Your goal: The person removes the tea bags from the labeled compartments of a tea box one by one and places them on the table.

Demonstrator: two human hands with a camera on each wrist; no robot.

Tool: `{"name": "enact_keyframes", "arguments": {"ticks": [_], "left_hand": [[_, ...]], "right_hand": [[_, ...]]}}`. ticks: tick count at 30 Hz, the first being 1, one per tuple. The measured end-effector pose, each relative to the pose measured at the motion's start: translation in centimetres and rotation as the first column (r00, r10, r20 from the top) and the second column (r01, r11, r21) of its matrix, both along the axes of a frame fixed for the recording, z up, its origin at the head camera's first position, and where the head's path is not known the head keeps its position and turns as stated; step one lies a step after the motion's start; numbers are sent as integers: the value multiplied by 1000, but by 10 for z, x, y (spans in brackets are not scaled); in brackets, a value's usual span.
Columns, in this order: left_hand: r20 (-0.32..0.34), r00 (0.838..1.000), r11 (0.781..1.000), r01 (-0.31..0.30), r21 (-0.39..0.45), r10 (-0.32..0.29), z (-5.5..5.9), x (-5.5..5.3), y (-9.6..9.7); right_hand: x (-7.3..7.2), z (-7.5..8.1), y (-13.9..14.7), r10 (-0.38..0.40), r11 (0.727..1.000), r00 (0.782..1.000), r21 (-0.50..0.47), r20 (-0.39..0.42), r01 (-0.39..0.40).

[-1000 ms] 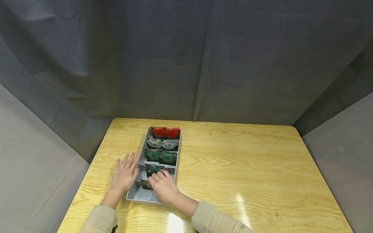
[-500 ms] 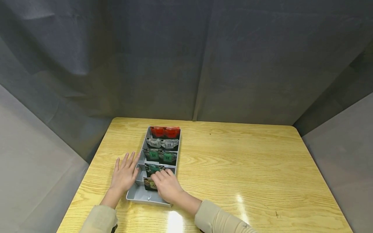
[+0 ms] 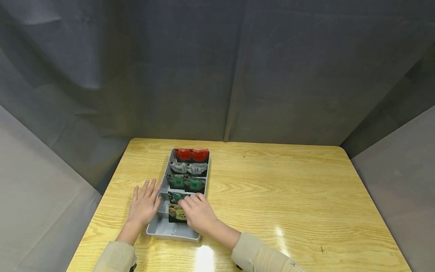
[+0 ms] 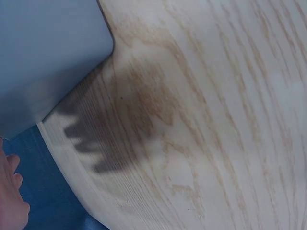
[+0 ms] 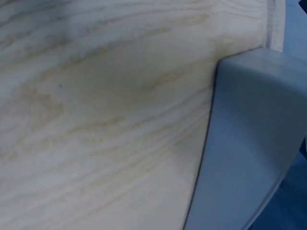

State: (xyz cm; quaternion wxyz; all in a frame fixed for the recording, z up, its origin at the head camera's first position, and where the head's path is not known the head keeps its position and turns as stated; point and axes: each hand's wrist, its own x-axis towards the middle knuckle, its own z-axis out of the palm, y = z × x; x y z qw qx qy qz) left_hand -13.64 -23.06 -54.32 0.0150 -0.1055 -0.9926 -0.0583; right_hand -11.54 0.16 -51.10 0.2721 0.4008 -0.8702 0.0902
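A long grey divided tray (image 3: 173, 237) holds small dark packets standing in rows. In the head view my right hand (image 3: 199, 215) grips the right side of the nearest packet, a sachet with a yellow-green label (image 3: 176, 214), and hides part of it. Just behind stands a teal-labelled sachet (image 3: 176, 197), partly behind the fingers. My left hand (image 3: 142, 206) lies at the tray's left side with fingers spread straight. In the left wrist view only a bit of that hand (image 4: 12, 201) shows beside the tray wall (image 4: 53, 52). The right wrist view has the tray's outer wall (image 5: 254, 129).
Farther back in the tray stand green-labelled sachets (image 3: 195, 184), white-labelled sachets (image 3: 196, 169) and red sachets (image 3: 199, 155). The tray is on the left part of a wooden table (image 3: 278, 189). Dark grey curtain (image 3: 176, 75) hangs behind the table.
The yellow-green-labelled sachet has risen, showing more of its front. My right hand has shifted slightly right and up with it. My left hand has stayed at the tray's side.
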Motion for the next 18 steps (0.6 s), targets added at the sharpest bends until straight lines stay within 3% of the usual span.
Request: {"name": "enact_keyframes", "arguments": {"ticks": [7,18], "left_hand": [[-9,1000,1000,4,16,-3,1,1,0],[-11,1000,1000,-5,9,5,0,0,2]], "right_hand": [[-7,16,13,2,1000,999,-29,-48,-3],[-28,30,47,-4,994,996,-108,-91,-5]]}}
